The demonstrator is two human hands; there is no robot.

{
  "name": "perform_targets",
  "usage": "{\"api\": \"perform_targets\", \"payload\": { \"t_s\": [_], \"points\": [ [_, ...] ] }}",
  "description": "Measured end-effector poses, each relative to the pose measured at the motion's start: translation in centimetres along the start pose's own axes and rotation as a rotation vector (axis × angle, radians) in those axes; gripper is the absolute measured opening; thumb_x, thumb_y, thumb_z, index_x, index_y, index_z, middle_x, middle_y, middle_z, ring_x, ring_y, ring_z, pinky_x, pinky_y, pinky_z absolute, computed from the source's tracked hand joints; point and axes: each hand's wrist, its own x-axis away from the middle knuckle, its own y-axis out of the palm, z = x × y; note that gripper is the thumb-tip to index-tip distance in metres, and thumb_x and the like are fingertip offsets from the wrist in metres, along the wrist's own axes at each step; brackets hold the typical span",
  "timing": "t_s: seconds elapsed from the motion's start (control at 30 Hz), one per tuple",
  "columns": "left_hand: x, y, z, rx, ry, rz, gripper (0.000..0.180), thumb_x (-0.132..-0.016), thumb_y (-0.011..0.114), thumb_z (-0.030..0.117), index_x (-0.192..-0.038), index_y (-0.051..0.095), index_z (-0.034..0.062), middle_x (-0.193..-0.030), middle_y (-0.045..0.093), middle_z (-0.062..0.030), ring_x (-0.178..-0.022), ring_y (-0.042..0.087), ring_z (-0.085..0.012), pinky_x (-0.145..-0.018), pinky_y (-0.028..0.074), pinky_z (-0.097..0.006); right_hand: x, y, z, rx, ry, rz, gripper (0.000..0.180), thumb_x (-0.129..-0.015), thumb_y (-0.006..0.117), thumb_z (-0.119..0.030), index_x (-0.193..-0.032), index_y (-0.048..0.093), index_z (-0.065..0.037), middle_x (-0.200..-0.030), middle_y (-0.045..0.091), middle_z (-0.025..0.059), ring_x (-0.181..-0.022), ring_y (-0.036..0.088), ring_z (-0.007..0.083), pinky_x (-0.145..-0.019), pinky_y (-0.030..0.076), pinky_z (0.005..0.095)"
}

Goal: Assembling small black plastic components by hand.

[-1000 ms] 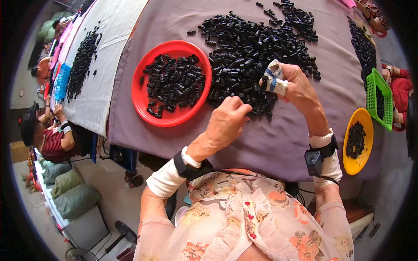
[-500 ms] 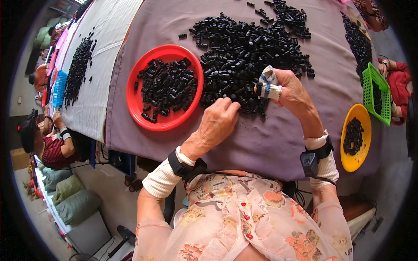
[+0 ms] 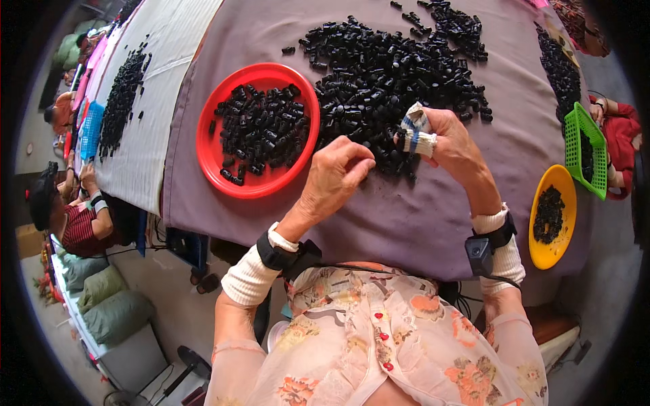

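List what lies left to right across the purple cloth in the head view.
Red plate of black pieces → left hand → right hand with wrapped fingertips → yellow plate → green basket.

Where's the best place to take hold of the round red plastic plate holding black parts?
Probably the near rim of the round red plastic plate, coming from the person's side. The raised lip is bare there, with open purple cloth in front, while the far-right edge sits close to the loose pile of small black parts.
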Motion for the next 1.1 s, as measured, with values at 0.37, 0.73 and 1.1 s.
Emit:
{"api": "perform_targets", "payload": {
  "t_s": [0.37, 0.73, 1.1],
  "points": [
    [1.4, 1.1, -1.3, -0.359, 0.196, 0.102, 0.013, -0.073, 0.065, 0.004, -0.085, 0.06, 0.0029, -0.075, 0.054, -0.0091, -0.065, 0.057, -0.0241, -0.057, 0.046, -0.032, 0.2, 0.2, 0.1, 0.046, 0.017, 0.005, 0.006, -0.078, 0.063, -0.011, -0.074, 0.061, -0.007, -0.054, 0.048, -0.0054, -0.042, 0.039, 0.0016, -0.037, 0.027, 0.0185],
    [1.6, 2.7, -1.6, -0.605, 0.282, -0.009, 0.024, -0.066, 0.067, 0.008, -0.087, 0.057, 0.0071, -0.08, 0.049, -0.0079, -0.074, 0.054, -0.0249, -0.061, 0.046, -0.035, 0.7, 0.6, -0.4, 0.028, 0.106, -0.021, 0.014, -0.074, 0.065, -0.014, -0.071, 0.057, -0.003, -0.059, 0.046, -0.006, -0.058, 0.037, 0.0048, -0.05, 0.033, 0.0247],
    [0.7, 0.7, 0.4, -0.052, 0.056, 0.048, 0.017, -0.074, 0.065, 0.008, -0.088, 0.06, 0.0009, -0.076, 0.061, -0.0076, -0.069, 0.058, -0.0129, -0.062, 0.047, -0.026, 0.8, 0.7, -0.3, 0.035, 0.109, -0.029, 0.009, -0.074, 0.063, -0.01, -0.073, 0.058, -0.003, -0.061, 0.047, -0.0063, -0.059, 0.038, 0.004, -0.051, 0.033, 0.024]
  ]
}}
